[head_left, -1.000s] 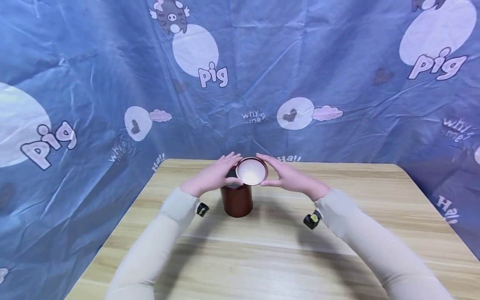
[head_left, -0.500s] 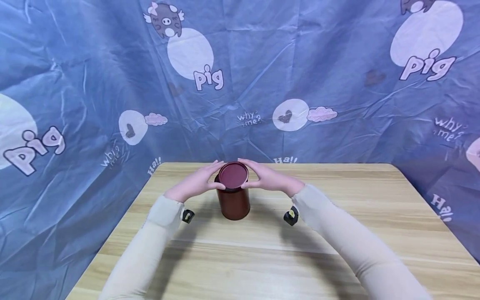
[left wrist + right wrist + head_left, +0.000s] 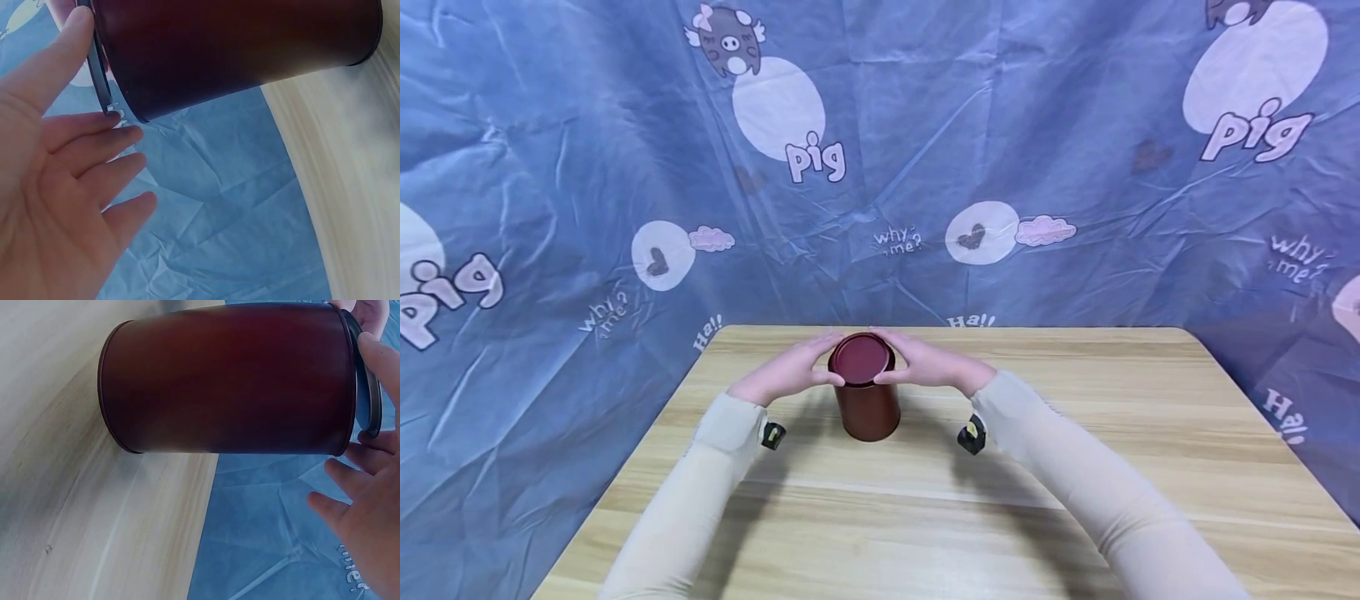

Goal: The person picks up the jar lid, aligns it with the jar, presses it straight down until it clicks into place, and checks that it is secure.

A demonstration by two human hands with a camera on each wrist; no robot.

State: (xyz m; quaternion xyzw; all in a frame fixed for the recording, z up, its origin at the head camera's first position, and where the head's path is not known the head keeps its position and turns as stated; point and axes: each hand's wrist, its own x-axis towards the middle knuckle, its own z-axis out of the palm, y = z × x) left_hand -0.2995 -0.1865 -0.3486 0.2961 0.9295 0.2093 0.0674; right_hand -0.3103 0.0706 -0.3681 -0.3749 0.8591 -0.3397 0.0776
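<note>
A dark red cylindrical canister (image 3: pixel 869 412) stands upright on the wooden table. Its round dark red lid (image 3: pixel 861 359) lies at the top, and in the right wrist view the lid (image 3: pixel 370 384) sits slightly tilted, with a gap to the canister's rim on one side. My left hand (image 3: pixel 793 367) grips the lid's left edge between thumb and fingers. From the other side my right hand (image 3: pixel 929 362) holds the lid's right edge the same way. The left wrist view shows the thumb and forefinger on the lid's rim (image 3: pixel 99 69), the other fingers extended.
The wooden table (image 3: pixel 880 517) reaches toward me and to both sides. Behind it hangs a blue printed cloth (image 3: pixel 910 167), close to the table's far edge. A small black device is on each wrist.
Both hands have brought the lid left and down onto the canister's top. The lid has turned over from its pale inner side to its red outer side.
</note>
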